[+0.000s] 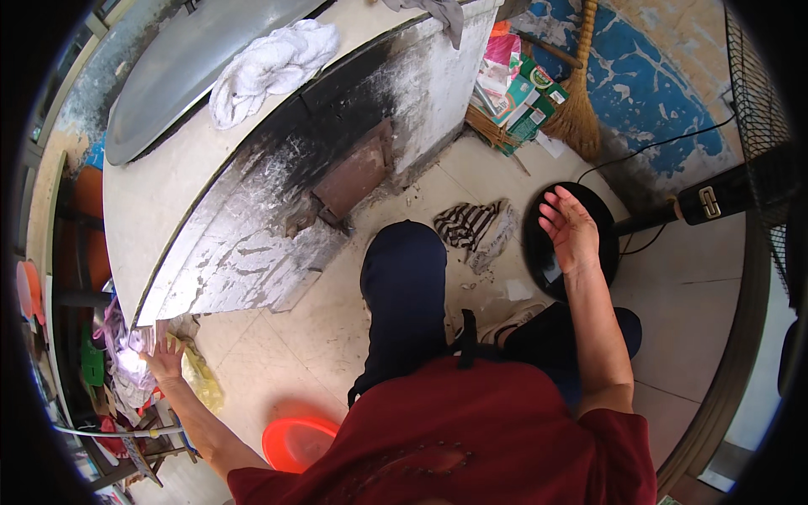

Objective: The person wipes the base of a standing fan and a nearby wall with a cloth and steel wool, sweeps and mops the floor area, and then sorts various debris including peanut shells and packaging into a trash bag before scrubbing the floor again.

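Observation:
My left hand is spread with nothing in it, beside the lower corner of the white masonry stove and next to bundled plastic bags. On the right, my right hand is raised, palm turned up and fingers loosely curled, holding nothing; it appears over the round black base of a standing fan. A large metal wok lid or pan lies on the stove top, with a crumpled white towel at its edge. A rusty metal plate covers part of the stove's sooty front.
Striped cloth lies on the tiled floor by my knee. A straw broom leans at the blue peeling wall, near flattened cartons and twigs. A red plastic basin sits lower left. The fan's cord runs along the wall.

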`<state>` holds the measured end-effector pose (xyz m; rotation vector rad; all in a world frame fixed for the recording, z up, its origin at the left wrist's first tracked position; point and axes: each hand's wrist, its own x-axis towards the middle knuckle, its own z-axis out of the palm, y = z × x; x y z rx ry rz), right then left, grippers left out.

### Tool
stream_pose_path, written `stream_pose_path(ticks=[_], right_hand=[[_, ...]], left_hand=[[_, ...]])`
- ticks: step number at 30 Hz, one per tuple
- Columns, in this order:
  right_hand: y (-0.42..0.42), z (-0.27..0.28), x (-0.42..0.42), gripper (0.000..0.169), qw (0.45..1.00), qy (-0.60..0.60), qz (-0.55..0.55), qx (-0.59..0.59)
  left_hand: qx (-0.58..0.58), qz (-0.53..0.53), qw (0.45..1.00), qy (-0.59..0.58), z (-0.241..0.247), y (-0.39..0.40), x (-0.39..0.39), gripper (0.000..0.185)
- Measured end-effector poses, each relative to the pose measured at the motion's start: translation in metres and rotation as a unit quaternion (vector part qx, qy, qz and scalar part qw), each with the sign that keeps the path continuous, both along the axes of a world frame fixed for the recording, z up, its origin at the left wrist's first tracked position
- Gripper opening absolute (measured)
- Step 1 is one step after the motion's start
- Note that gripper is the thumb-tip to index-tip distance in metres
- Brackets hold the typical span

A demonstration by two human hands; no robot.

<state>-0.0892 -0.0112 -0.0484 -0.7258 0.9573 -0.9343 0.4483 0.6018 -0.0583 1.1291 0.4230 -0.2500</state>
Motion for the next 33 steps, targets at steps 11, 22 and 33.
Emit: stream_pose_path(ticks=[11, 22, 33], right_hand=[[-0.023, -0.003, -0.004, 0.024, 0.998, -0.02, -0.047, -0.03], [-0.022, -0.018, -0.01, 0.022, 0.995, -0.062, -0.075, -0.019], [-0.039, -0.124, 0.015, 0.031, 0.979, -0.017, -0.16, 0.125]], left_hand=[[0.464, 0.157, 0.638, -0.595, 0.146, -0.261, -0.104, 0.028], [0.625, -0.233, 0.505, -0.547, 0.191, -0.461, -0.111, 0.077], [0.601, -0.14, 0.494, -0.612, 0.211, -0.525, -0.123, 0.049]])
